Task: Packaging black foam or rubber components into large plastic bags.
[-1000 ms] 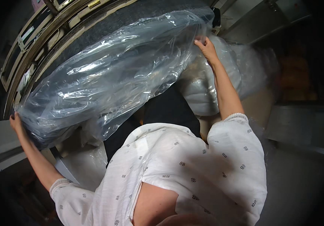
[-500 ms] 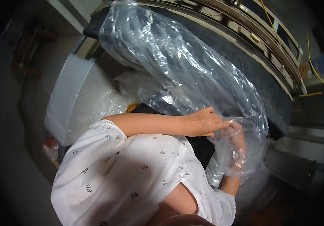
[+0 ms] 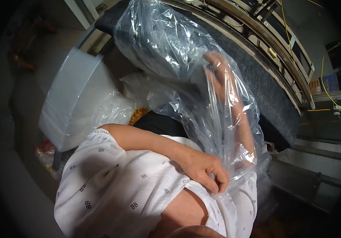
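A long, clear plastic bag [image 3: 166, 51] drapes from the dark ledge at the far side down toward my chest. Inside it lies my right forearm, and my right hand [image 3: 221, 73] shows through the film with its fingers bent and apart, holding nothing that I can see. My left hand [image 3: 206, 171] is across my body near the right sleeve. Its thumb and fingers are pinched on the bag's near edge, around my right upper arm.
Beyond the bag runs a dark, padded ledge [image 3: 273, 107] with a metal-railed machine frame [image 3: 257, 33] behind it. A translucent whitish bin [image 3: 69, 99] stands at the left, crumpled film beside it. Yellow cords [image 3: 324, 73] hang at the far right.
My right hand has moved far up into the bag, away from me. My left hand has come down and nearer, drawing the bag's edge up the right arm.
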The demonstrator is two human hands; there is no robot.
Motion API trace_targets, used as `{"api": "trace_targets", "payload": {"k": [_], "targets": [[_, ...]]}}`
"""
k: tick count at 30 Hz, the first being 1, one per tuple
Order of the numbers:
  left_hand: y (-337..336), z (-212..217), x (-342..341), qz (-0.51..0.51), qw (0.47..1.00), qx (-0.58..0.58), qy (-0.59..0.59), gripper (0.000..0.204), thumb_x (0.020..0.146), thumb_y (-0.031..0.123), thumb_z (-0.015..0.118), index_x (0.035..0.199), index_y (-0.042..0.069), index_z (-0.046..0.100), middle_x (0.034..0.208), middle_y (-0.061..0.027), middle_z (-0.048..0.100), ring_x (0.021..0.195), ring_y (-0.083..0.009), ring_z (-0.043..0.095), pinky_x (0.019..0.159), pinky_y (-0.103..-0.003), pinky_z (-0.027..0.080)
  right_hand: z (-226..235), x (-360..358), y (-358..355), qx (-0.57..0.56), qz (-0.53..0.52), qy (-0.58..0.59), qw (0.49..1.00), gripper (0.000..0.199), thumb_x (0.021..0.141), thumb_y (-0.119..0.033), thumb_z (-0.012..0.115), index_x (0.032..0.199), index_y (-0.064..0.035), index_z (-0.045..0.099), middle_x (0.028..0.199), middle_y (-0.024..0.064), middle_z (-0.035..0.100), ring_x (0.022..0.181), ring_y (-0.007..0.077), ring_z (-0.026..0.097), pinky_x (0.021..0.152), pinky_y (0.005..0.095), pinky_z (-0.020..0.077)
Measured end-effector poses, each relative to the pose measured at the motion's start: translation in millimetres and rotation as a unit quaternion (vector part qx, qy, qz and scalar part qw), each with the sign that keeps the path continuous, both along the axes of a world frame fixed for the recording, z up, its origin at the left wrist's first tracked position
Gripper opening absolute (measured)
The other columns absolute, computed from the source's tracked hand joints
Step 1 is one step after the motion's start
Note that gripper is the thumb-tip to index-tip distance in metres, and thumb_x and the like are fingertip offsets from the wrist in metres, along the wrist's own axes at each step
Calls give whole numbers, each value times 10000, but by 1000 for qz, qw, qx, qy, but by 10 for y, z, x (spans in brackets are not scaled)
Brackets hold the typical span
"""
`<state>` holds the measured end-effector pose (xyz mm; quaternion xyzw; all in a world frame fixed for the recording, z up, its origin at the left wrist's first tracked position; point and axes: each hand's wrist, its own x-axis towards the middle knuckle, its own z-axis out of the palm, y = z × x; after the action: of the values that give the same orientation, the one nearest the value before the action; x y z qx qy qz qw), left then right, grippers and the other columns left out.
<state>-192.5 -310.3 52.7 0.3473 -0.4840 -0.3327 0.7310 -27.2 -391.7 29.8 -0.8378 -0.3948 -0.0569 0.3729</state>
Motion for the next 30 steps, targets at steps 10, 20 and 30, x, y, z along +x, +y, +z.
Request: {"api": "trace_targets", "payload": {"k": [10,20,30], "targets": [[1433,-13,1181,773,472,192,-378,383,726,229,701,1070,95,599,840,-34,588,849,-227,586,725,-351,435,443,149,269,285,155,371,870,492,807,-100,514,1292,-37,457,1276,159,468,1134,237,502,966,356,412],[1075,-364,582,579,690,161,-404,183,693,41,635,873,71,620,799,-38,584,677,-215,565,568,-340,419,182,356,1320,217,226,408,858,714,909,-326,540,1416,-1,157,1122,163,565,762,167,603,687,287,505],[1042,-940,253,375,870,245,-206,179,737,38,625,913,40,594,825,-110,615,776,-308,611,651,-378,486,751,654,896,476,322,592,565,288,926,-357,492,815,-92,512,798,29,471,744,163,487,608,225,490]]}}
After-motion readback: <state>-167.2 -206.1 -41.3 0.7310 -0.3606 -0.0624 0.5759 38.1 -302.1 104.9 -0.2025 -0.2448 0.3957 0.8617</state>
